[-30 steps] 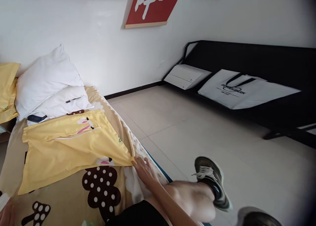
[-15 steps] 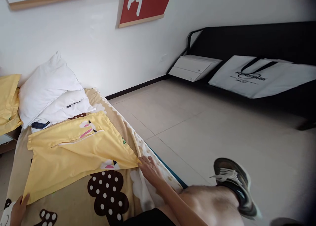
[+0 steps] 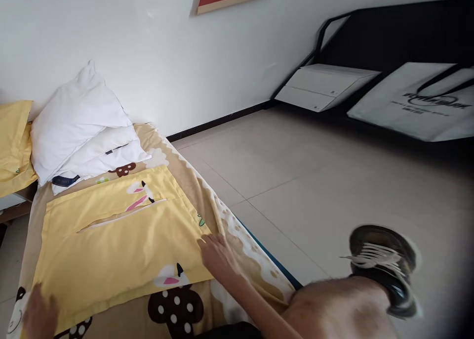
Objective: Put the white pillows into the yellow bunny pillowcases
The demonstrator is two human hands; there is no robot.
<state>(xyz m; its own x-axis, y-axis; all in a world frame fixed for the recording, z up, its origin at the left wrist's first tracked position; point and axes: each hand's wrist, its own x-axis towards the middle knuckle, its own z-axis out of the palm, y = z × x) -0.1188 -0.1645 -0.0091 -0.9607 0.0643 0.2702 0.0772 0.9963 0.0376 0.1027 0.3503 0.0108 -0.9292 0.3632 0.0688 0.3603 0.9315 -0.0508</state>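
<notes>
A yellow pillowcase (image 3: 111, 240) with a cartoon print lies spread flat on the bed (image 3: 177, 304). My right hand (image 3: 218, 255) rests flat on its near right corner, fingers stretched out. My left hand (image 3: 39, 317) is at the pillowcase's near left corner, blurred, and seems to lie flat on the cloth. Two white pillows (image 3: 79, 131) are stacked at the head of the bed, just beyond the pillowcase.
Another yellow cloth (image 3: 13, 146) lies at the far left. My bare knee (image 3: 333, 309) and shoe (image 3: 385, 265) hang over the tiled floor (image 3: 314, 181) to the right. A black sofa frame (image 3: 388, 37) holds a white box (image 3: 326, 84) and a white bag (image 3: 418, 106).
The pillowcase went from pulled into a taut triangle to lying flat and squared. My right hand shifted onto its corner, my left hand came into view at the left corner, and the camera turned.
</notes>
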